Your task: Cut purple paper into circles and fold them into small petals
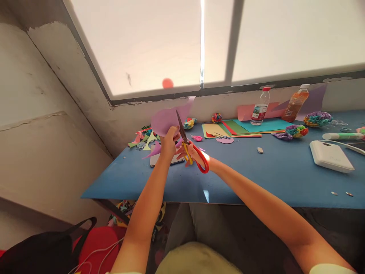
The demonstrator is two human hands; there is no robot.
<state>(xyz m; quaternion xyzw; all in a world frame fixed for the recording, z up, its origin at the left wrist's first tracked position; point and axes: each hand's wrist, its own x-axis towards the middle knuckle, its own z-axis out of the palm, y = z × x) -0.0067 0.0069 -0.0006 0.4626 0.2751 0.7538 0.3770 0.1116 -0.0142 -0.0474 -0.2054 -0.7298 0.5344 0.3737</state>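
My left hand (170,140) pinches a sheet of purple paper (164,118) by its lower edge and holds it up above the table. The paper has a curved outline on its left side. In my right hand (191,153) are scissors (182,131) with one yellow and one red handle loop, the dark blades pointing up along the paper's right part. Below my hands, a purple paper offcut (154,151) hangs over or lies on a flat tablet-like device (176,158) on the table; which of the two I cannot tell.
Paper scraps (142,137) lie at the left end of the blue table (228,179). Stacked coloured sheets (251,126), paper flowers (296,130) and two bottles (260,108) stand toward the wall. A white power bank (330,156) lies at right.
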